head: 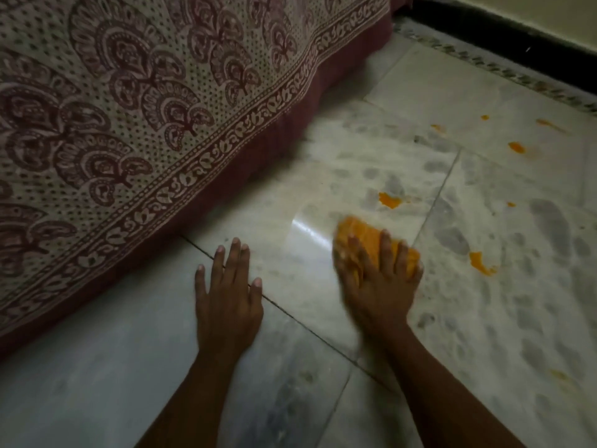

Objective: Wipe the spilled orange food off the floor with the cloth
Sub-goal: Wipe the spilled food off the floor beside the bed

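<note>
My right hand (pixel 378 282) presses flat on an orange cloth (pixel 358 232) bunched on the pale marble floor (pixel 484 334), fingers spread over it and slightly blurred. Orange food lies in several blobs beyond the cloth: one just ahead (pixel 389 200), one to the right (pixel 481 263), and smaller spots farther off (pixel 517 147) toward the wall. My left hand (pixel 226 295) rests palm down on the floor to the left, fingers apart, holding nothing.
A bed draped with a cream and maroon patterned cloth (pixel 129 124) hangs down to the floor along the left. A dark skirting strip (pixel 517 30) and wall run across the far right. A faint orange smear (pixel 560 376) marks the floor at the near right.
</note>
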